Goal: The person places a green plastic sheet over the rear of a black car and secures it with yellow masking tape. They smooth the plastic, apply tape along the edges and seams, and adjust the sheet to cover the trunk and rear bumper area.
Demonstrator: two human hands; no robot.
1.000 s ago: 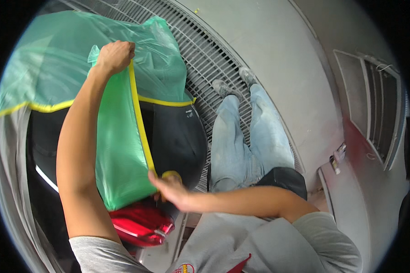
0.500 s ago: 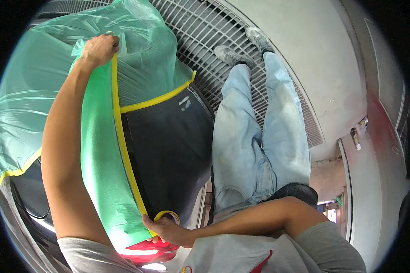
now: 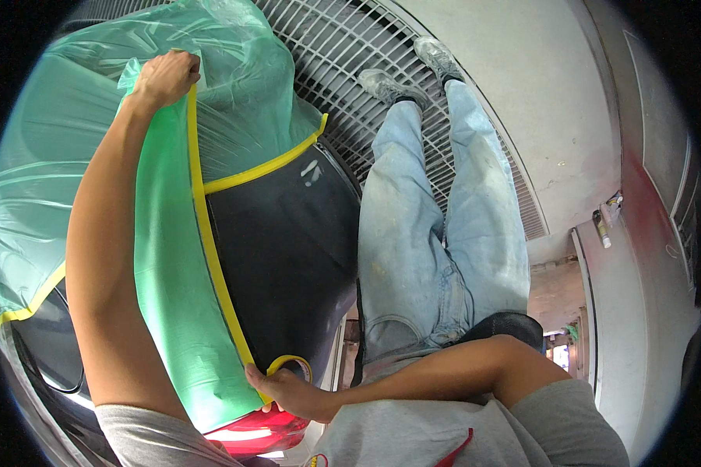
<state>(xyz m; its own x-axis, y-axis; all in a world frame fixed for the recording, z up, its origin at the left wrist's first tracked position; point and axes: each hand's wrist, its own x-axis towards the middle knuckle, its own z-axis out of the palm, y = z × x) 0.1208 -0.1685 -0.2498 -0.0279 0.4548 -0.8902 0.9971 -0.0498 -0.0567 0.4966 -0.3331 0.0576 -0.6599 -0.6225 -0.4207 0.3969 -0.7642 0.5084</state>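
Green masking film (image 3: 171, 257) stretches along a dark car body panel (image 3: 280, 249), edged by a long strip of yellow masking tape (image 3: 214, 265). At the far end, my left hand (image 3: 167, 78) is closed in a fist on the film's edge, where the strip ends. Close to my body, my right hand (image 3: 292, 391) is closed around a roll of yellow masking tape (image 3: 307, 367), its thumb on the near end of the strip. Part of the roll and several fingers are hidden. A second yellow tape strip (image 3: 265, 170) crosses the panel.
Thin translucent green sheeting (image 3: 39, 179) drapes over the car at left and beyond. Below the film shows a glossy red part (image 3: 261, 432). My legs stand right of the panel, shoes on a metal floor grating (image 3: 327, 58). A pale wall (image 3: 646, 311) rises at right.
The view has shifted slightly, so the car and my legs appear a little further left. Both hands keep their grip on the film edge and the tape roll.
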